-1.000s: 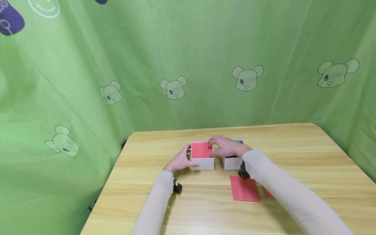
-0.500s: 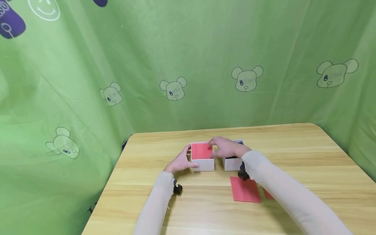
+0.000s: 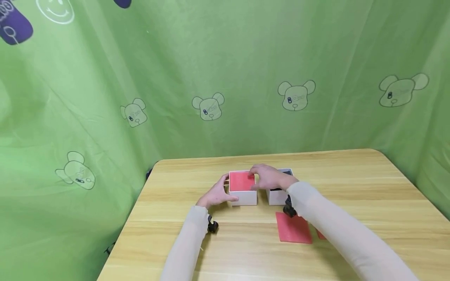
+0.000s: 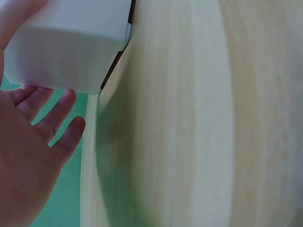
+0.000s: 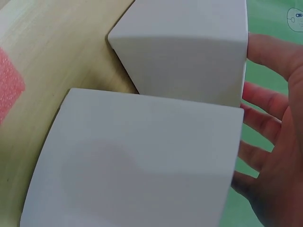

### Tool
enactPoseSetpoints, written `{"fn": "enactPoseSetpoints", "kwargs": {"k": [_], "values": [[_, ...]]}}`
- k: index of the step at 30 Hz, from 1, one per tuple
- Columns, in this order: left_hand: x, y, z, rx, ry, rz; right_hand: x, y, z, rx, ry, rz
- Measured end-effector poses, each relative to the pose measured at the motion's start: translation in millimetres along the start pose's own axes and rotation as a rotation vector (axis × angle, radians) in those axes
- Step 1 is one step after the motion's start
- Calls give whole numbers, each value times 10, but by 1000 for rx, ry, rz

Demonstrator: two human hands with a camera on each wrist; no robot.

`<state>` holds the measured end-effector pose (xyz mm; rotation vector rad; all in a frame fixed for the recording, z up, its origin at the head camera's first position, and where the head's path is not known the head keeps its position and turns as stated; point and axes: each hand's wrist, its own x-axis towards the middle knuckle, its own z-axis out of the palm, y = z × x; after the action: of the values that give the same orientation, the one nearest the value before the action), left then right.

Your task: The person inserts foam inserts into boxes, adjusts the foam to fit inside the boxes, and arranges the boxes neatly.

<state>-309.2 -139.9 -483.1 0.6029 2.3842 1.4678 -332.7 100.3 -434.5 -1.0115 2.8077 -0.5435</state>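
Near, on the table (image 3: 228, 253): a loose sheet (image 3: 293, 228), red, flat, right of centre, perhaps laid there for easy reach by the right hand. Just right of it, a second sheet (image 3: 320, 235), all but a sliver hidden by the right sleeve (image 3: 344, 226); full outline impossible to make out.

Farther, side by side with a narrow gap between, two white boxes, probably set together to suit both arms. In the left box (image 3: 244, 198), a red top sheet (image 3: 240, 181), apparently just inside the rim; anything beneath hidden. Around its left side, the left hand (image 3: 215, 194): thumb on the near wall, fingers apart on the opposite side, holding the box, likely to prevent sliding. Over the right rim, the right hand (image 3: 268, 177): fingers bent and apart, tips at the top sheet's right side, probably for control of that edge. Pinching or merely pressing: cannot tell, with fingertips behind white walls in the right wrist view. Beneath that wrist, the right box (image 3: 277, 197), dark inside, largely covered; contents unreadable.

Farthest, a green curtain (image 3: 246, 58), purple print cut off upper left.
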Motion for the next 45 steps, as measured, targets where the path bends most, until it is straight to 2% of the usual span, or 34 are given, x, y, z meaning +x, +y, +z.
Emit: {"fn": "enactPoseSetpoints", "kwargs": {"k": [5, 7, 10, 16, 21, 35, 40, 45], "values": [[98, -237, 48, 17, 17, -10, 7, -1, 40, -17, 1, -57], [123, -287, 65, 34, 26, -7, 22, -19, 50, -17, 1, -86], [139, -287, 82, 42, 30, 4, 47, -45, 64, -21, 5, -120], [150, -272, 109, 49, 27, -4, 110, -67, 103, -47, 0, -124], [164, -273, 123, 52, 21, 0, 154, -89, 129, -14, 4, -144], [172, -275, 158, 36, 22, 6, 220, -117, 176, -10, -12, -117], [164, -301, 132, 32, 29, 9, 173, -118, 124, 3, 1, -114], [124, -292, 64, 19, 50, 0, 3, -88, -61, 19, 31, -107]]}}
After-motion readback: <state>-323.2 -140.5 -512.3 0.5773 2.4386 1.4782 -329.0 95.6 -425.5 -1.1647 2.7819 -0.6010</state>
